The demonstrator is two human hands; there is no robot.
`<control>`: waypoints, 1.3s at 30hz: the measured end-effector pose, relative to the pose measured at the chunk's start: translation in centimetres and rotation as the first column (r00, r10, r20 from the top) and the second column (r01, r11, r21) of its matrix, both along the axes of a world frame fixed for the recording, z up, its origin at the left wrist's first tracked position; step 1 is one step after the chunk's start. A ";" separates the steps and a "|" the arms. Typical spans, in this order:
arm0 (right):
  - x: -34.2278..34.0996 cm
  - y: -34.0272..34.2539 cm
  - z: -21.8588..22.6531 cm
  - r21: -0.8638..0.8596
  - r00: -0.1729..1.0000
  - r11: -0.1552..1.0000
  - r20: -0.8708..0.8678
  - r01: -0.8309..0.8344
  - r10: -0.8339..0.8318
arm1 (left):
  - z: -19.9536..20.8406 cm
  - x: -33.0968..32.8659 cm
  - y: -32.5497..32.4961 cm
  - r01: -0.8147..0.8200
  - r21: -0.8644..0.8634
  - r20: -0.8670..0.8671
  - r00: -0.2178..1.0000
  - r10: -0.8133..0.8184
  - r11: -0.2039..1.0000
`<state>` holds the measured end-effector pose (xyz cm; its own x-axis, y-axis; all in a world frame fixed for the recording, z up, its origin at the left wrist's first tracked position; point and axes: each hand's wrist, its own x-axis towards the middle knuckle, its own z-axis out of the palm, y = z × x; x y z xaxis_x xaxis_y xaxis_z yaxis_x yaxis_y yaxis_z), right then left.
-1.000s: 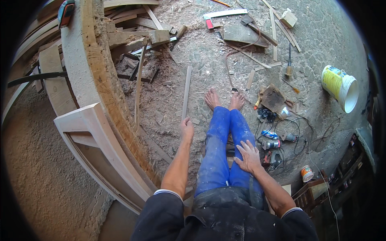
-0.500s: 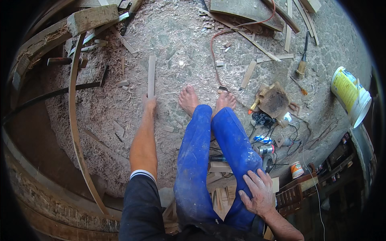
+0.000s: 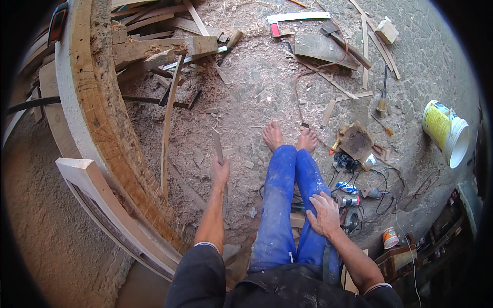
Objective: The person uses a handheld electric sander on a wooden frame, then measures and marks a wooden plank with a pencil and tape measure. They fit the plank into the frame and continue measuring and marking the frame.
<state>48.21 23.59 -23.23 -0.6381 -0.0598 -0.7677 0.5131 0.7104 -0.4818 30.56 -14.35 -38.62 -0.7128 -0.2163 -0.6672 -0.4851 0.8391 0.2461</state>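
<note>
My left hand (image 3: 221, 173) is closed around a thin wooden strip (image 3: 217, 142), which sticks up past the fist and continues below it. Wood shavings cover the floor beneath this hand, and a long narrow lath (image 3: 167, 123) leans to its left. My right hand (image 3: 324, 213) lies flat on the right leg of my dusty blue trousers (image 3: 280, 190), fingers apart, holding nothing.
A heavy timber beam (image 3: 110, 123) and a curved wooden frame (image 3: 102, 187) stand at the left. Ahead lie a red-handled bow saw (image 3: 300, 16), a hammer (image 3: 339, 41) and a chisel (image 3: 383, 95). Cabled power tools (image 3: 354, 200) and a white-yellow bucket (image 3: 446, 133) are at the right.
My view has swung left, bringing the large beam and wooden frame into sight. The strip in my left hand looks shorter and tilts differently. My right hand stays on my leg.
</note>
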 end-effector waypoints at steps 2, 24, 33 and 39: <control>0.4 -0.3 -0.1 -0.005 0.999 1.000 0.027 0.025 -0.025 | 2.1 0.7 -1.9 -0.134 -0.043 0.078 0.987 0.137 0.990; -1.6 -1.9 -0.6 0.026 0.999 0.999 -0.042 0.030 -0.029 | 14.4 0.5 12.1 0.060 0.412 0.247 0.953 -0.175 0.909; -5.2 -0.6 -2.3 0.037 0.994 0.994 -0.040 0.101 -0.100 | 17.7 1.1 20.2 0.593 0.213 0.132 0.770 -0.624 0.777; -8.6 2.3 -5.4 0.055 0.903 0.944 0.280 0.325 -0.327 | 15.4 -2.8 20.6 0.644 0.259 0.117 0.719 -0.685 0.720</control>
